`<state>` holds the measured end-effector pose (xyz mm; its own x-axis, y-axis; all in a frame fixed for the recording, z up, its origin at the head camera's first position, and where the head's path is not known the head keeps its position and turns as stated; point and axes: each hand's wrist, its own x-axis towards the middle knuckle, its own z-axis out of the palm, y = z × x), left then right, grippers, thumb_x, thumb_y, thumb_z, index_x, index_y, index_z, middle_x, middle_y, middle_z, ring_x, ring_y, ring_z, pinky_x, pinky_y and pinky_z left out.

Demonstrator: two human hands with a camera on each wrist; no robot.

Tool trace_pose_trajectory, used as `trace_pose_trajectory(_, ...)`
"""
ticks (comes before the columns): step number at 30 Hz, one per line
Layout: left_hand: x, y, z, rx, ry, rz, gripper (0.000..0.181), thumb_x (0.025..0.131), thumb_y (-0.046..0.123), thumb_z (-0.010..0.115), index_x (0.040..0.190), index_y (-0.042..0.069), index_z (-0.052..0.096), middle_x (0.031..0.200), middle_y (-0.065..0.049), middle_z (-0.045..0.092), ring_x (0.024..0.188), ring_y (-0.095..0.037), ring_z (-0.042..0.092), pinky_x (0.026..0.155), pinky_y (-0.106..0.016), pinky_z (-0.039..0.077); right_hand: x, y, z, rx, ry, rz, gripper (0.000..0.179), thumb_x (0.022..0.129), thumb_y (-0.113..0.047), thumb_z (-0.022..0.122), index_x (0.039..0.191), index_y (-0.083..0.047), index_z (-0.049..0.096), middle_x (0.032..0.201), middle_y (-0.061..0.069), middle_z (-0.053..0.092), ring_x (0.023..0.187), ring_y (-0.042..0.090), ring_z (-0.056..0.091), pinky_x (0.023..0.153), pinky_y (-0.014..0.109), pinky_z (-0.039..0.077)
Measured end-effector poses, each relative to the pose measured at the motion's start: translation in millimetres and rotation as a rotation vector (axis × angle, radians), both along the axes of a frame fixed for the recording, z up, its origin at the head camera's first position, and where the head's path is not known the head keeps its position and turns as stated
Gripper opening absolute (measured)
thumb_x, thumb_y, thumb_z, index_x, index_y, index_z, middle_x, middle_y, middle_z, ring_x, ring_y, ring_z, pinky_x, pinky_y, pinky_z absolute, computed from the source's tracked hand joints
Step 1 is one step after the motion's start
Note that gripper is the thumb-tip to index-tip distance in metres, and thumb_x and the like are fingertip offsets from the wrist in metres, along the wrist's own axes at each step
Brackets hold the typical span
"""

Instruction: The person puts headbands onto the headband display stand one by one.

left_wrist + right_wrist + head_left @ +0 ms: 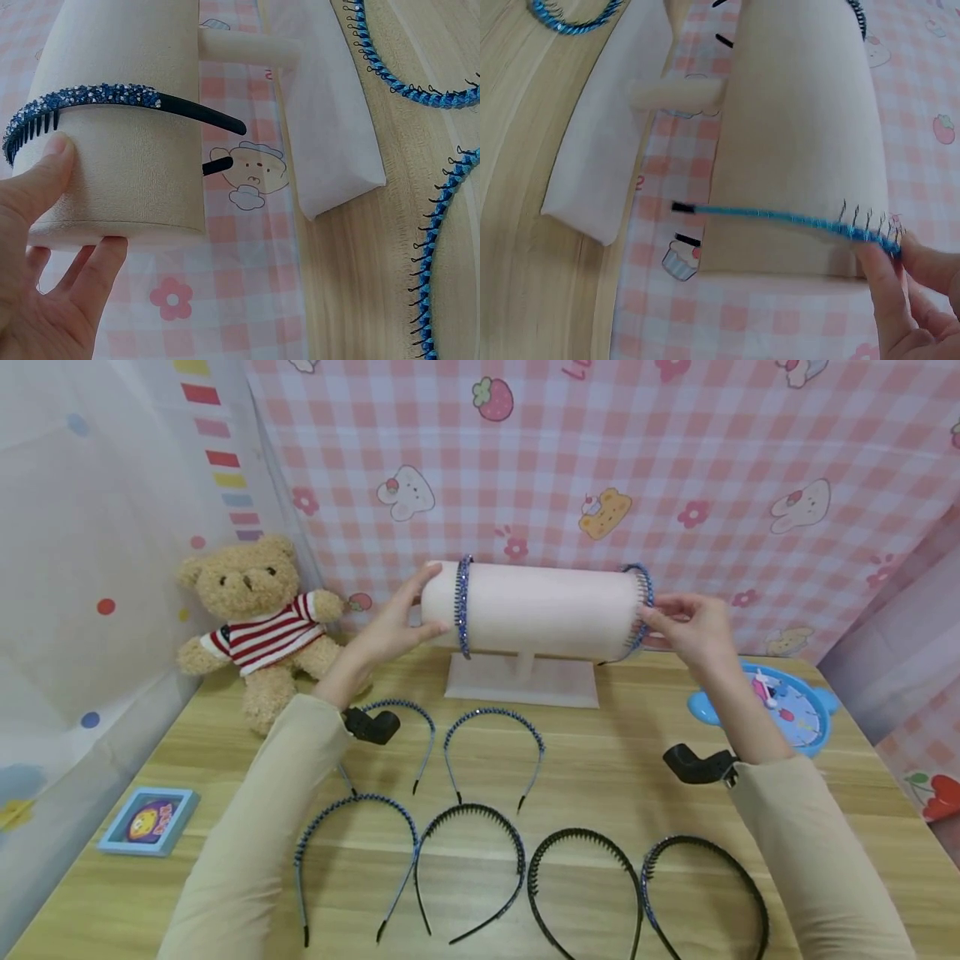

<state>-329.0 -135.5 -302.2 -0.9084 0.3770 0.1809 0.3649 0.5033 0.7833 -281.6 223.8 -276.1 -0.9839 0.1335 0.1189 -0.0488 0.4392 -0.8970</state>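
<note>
A white padded headband stand [551,610] with a horizontal roll on a flat base stands at the back of the table. Around its left part sits a dark headband [462,610] with glittery blue stones. My left hand [397,625] holds the roll's left end, thumb on its side just below that headband and fingers against the end face, as the left wrist view shows. At the other end, my right hand [697,625] pinches a blue beaded headband [802,219] between thumb and fingers. That band lies around the roll near the edge, its tips past the roll's side.
Several headbands [493,712] lie on the wooden table [600,777] in front of the stand. A teddy bear [262,639] in a striped shirt sits at left, above a small blue frame [180,822]. At right lies a blue toy clock [810,743]. A checked cloth [540,485] hangs behind.
</note>
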Motion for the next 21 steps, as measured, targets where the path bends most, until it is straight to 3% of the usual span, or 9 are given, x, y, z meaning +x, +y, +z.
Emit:
trace_pose_trajectory(4, -0.8, -0.9, -0.4, -0.009, 0.017, -0.001, 0.081, 0.084, 0.015, 0.065, 0.147, 0.025, 0.015, 0.155, -0.004, 0.011, 0.134, -0.032, 0.028, 0.11, -0.047, 0.029, -0.9, 1.4, -0.8, 0.039, -0.008, 0.015, 0.053, 0.082, -0.027, 0.066, 0.123, 0.003, 0.05, 0.07, -0.013, 0.057, 0.057, 0.002, 0.062, 0.061, 0.025, 0.057)
trace_pose_trajectory(9, -2.2, -2.1, -2.4, -0.013, 0.035, -0.007, 0.081, 0.084, 0.014, 0.065, 0.147, 0.022, 0.015, 0.155, -0.005, 0.009, 0.134, -0.033, 0.029, 0.111, -0.046, 0.027, 0.0, 8.0, -2.0, 0.213, 0.048, 0.027, 0.057, 0.08, -0.034, 0.068, 0.122, 0.0, 0.051, 0.067, -0.014, 0.058, 0.054, 0.003, 0.061, 0.053, 0.02, 0.055)
trace_pose_trajectory(11, -2.6, -2.5, -3.2, -0.008, 0.036, -0.008, 0.081, 0.084, 0.014, 0.065, 0.147, 0.022, 0.015, 0.155, -0.005, 0.01, 0.134, -0.033, 0.029, 0.112, -0.046, 0.027, -0.5, 11.5, -1.9, 0.269, 0.049, 0.031, 0.06, 0.079, -0.039, 0.067, 0.123, -0.001, 0.051, 0.071, -0.01, 0.061, 0.056, 0.002, 0.061, 0.053, 0.019, 0.054)
trace_pose_trajectory(13, -2.4, -2.5, -3.5, -0.002, 0.038, -0.013, 0.081, 0.084, 0.014, 0.065, 0.147, 0.021, 0.015, 0.154, -0.006, 0.011, 0.134, -0.033, 0.029, 0.111, -0.045, 0.028, -2.9, 16.4, -1.5, 0.301, 0.024, 0.035, 0.068, 0.077, -0.046, 0.067, 0.126, -0.003, 0.048, 0.086, 0.0, 0.063, 0.065, 0.004, 0.06, 0.057, 0.019, 0.054)
trace_pose_trajectory(15, -2.0, -2.3, -3.1, 0.003, 0.035, -0.015, 0.08, 0.084, 0.014, 0.065, 0.147, 0.021, 0.015, 0.154, -0.005, 0.011, 0.134, -0.033, 0.029, 0.111, -0.045, 0.028, -7.7, 23.9, 0.4, 0.315, -0.021, 0.106, 0.077, 0.077, -0.046, 0.067, 0.136, -0.008, 0.038, 0.114, 0.012, 0.057, 0.091, 0.015, 0.061, 0.071, 0.03, 0.056)
trace_pose_trajectory(17, -1.5, -2.0, -2.3, 0.006, 0.028, -0.016, 0.08, 0.084, 0.015, 0.065, 0.147, 0.022, 0.016, 0.154, -0.005, 0.012, 0.134, -0.033, 0.029, 0.111, -0.045, 0.029, -14.4, 32.9, 3.2, 0.339, -0.082, 0.225, 0.087, 0.077, -0.043, 0.069, 0.145, -0.018, 0.021, 0.141, 0.014, 0.035, 0.117, 0.029, 0.048, 0.089, 0.045, 0.05)
trace_pose_trajectory(19, -1.6, -1.9, -2.1, 0.003, 0.025, -0.012, 0.08, 0.084, 0.016, 0.065, 0.147, 0.022, 0.016, 0.154, -0.004, 0.011, 0.134, -0.032, 0.028, 0.111, -0.044, 0.028, -22.3, 39.6, 6.7, 0.396, -0.132, 0.367, 0.1, 0.076, -0.036, 0.072, 0.148, -0.026, 0.003, 0.154, 0.01, 0.008, 0.135, 0.039, 0.021, 0.1, 0.06, 0.035)
trace_pose_trajectory(21, -2.3, -2.0, -2.6, 0.001, 0.029, -0.012, 0.08, 0.084, 0.016, 0.065, 0.147, 0.022, 0.016, 0.155, -0.004, 0.011, 0.134, -0.032, 0.029, 0.111, -0.045, 0.028, -30.5, 43.2, 9.7, 0.463, -0.139, 0.499, 0.11, 0.074, -0.027, 0.076, 0.147, -0.029, -0.006, 0.155, 0.007, -0.005, 0.139, 0.041, 0.006, 0.104, 0.066, 0.021)
